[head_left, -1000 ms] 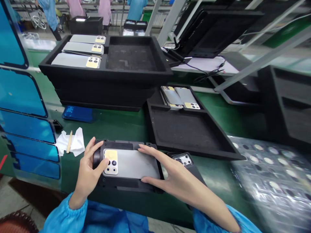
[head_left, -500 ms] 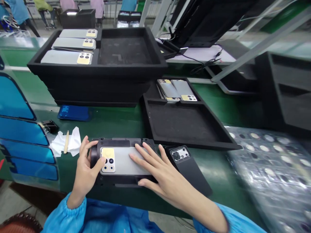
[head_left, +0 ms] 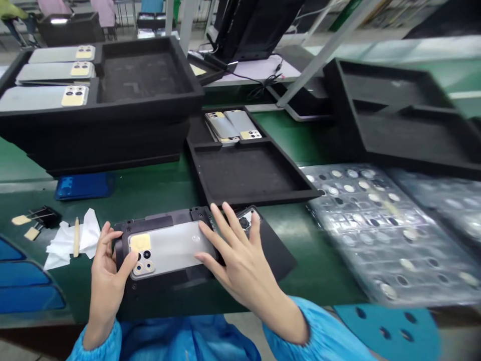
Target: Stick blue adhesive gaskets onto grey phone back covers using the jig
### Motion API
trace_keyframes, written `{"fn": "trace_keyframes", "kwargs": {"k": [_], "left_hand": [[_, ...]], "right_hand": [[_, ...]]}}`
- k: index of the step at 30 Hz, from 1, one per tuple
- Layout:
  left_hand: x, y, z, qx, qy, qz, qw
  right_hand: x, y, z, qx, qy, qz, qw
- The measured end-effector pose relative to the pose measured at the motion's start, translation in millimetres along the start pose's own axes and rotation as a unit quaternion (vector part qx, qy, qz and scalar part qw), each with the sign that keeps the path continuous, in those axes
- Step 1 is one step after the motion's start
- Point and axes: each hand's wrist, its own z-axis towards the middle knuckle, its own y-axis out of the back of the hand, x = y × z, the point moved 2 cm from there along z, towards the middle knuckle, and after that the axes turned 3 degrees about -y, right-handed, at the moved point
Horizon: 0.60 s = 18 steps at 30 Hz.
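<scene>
A silver phone (head_left: 171,248) with a yellow-and-white camera block lies face down in a black fixture (head_left: 150,220) at the bench's front edge. Round the fixture's left end, my left hand (head_left: 107,276) is closed, its thumb pressing on the phone's camera block. My right hand (head_left: 240,258) has its fingers spread, some tips resting on the phone's right end and others raised above it. Partly hidden behind those fingers, a dark phone-shaped plate (head_left: 276,253) with a camera cutout lies on the green bench.
Stacked black trays (head_left: 150,100) hold silver phones at the back left. A lower black tray (head_left: 259,173) holds several more. Clear plastic sheets with round parts (head_left: 376,230) lie right. A white cloth (head_left: 90,228), wooden stick (head_left: 76,238), binder clip (head_left: 47,216) and blue case (head_left: 82,186) are left.
The view has swung to the right, so the bench things appear farther left. My right hand has spread and lifted slightly over the phone's right end; my left hand keeps its hold.
</scene>
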Motion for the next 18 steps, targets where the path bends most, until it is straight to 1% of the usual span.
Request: {"fn": "trace_keyframes", "kwargs": {"k": [4, 7, 9, 12, 13, 15, 18], "left_hand": [[-0.5, -0.4, 1.0, 0.002, -0.002, 0.003, 1.0], [-3.3, -1.6, 1.2, -0.006, 0.001, 0.0, 1.0], [-6.1, -2.7, 1.5, -0.009, 0.005, 0.0, 1.0], [-9.8, -4.2, 2.2, -0.003, 0.007, 0.008, 1.0], [-10.3, -4.5, 2.3, 0.001, 0.007, 0.009, 1.0], [-10.1, -4.1, 2.0, 0.006, 0.006, 0.007, 1.0], [-7.1, -2.0, 0.9, 0.006, -0.003, 0.008, 1.0]], "right_hand": [[12.7, 8.7, -22.4, 0.01, 0.026, -0.005, 1.0], [29.5, 10.6, -27.4, 0.027, 0.038, 0.016, 0.999], [43.6, 8.9, -21.6, 0.033, 0.056, 0.045, 0.997], [62.3, 3.5, -4.1, 0.042, 0.083, 0.091, 0.992], [66.0, 1.4, 3.1, 0.046, 0.08, 0.1, 0.991], [68.3, -2.6, 18.0, 0.049, 0.053, 0.115, 0.991], [62.5, -7.1, 34.6, 0.055, 0.015, 0.142, 0.988]]}}
